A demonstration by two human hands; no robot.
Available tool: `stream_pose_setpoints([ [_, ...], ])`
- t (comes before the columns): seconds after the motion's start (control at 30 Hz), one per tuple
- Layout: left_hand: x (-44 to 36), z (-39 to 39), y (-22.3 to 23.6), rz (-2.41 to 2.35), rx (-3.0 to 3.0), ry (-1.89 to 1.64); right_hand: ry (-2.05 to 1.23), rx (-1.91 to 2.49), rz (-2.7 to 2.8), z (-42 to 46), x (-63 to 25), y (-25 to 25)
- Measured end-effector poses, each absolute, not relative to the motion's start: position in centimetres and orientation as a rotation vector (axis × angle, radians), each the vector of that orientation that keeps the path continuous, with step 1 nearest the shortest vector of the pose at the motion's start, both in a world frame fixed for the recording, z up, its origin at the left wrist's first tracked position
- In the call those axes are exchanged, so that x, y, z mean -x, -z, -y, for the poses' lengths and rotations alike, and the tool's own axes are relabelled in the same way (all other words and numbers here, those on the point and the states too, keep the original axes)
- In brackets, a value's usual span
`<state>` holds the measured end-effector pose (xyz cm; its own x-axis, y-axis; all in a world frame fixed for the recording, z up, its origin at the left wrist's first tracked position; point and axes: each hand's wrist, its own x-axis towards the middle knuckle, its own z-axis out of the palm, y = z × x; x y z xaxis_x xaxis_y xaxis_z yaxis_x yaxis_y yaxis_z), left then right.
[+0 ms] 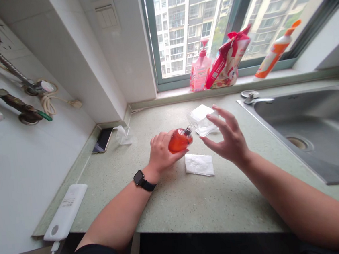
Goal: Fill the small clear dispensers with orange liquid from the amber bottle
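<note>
An orange-red bottle [179,141] is tilted to the right in my left hand [162,150], whose fingers wrap round its body. Its dark neck [187,131] points toward my right hand [229,139]. Beside that neck is something small and clear that I cannot make out well. My right hand is open, thumb and fingers spread, with nothing visible between them. Just behind its fingertips stands a white pack of tissues in clear wrapping [203,119]. A folded white tissue [199,165] lies flat on the counter below the bottle.
To the right is a steel sink [322,167], with a drain plug [249,94] at its corner. A pink pump bottle [200,71], a red bag [227,62] and an orange-white bottle [274,57] line the windowsill. At left are a phone [102,140], crumpled plastic [124,135] and a white power bank [66,212].
</note>
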<state>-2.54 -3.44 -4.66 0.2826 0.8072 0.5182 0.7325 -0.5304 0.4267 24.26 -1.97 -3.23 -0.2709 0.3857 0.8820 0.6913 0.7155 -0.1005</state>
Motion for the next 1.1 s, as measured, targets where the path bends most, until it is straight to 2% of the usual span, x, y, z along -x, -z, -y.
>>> stream_pose_setpoints([
  [1.1,2.62,3.25,4.82,-1.433,-2.437,-1.091,0.411,0.885,1.915,2.17,-24.31,2.78],
])
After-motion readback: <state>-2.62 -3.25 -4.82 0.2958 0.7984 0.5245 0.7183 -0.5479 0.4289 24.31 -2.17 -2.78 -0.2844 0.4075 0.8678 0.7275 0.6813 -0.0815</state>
